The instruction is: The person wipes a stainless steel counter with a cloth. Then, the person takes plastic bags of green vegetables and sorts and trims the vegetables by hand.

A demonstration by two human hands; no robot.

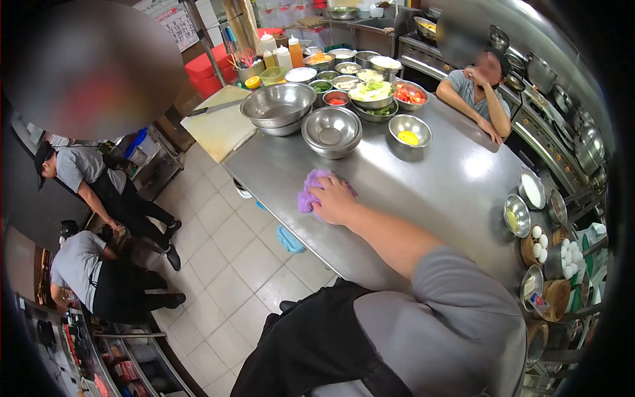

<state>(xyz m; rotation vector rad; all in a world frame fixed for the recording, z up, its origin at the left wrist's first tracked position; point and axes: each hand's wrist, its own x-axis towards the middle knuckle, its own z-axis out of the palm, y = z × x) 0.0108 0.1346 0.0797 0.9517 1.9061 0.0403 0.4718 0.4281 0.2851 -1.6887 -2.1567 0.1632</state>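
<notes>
Head view: the purple cloth (308,194) lies bunched on the worktop (456,178), close to the edge on the tiled-floor side and just short of the stacked bowls. The person's right hand (336,201) is on top of it, fingers bent over the folds, so the grip is closed on cloth and presses it to the metal (the palm side is hidden, so how tightly it pinches I cannot tell). The left hand is out of view, its grip unknown.

The step in hand looks like wiping down the steel, with the arm at a long reach. The next move, I judge, calls for level pressure and a stroke over the bare metal to the right, or along the edge, without knocking the small bowl stack (332,132).

Beyond that stack stand the large bowls (278,118), and to their left a cutting board (218,142) with a knife (215,108) on it. A bowl with something yellow (424,126) sits apart on the right; a careless sweep could tip it. Farther back are bowls of cut vegetables (372,92). Across the worktop another person (486,99) leans on the far side, one forearm resting on the metal.
</notes>
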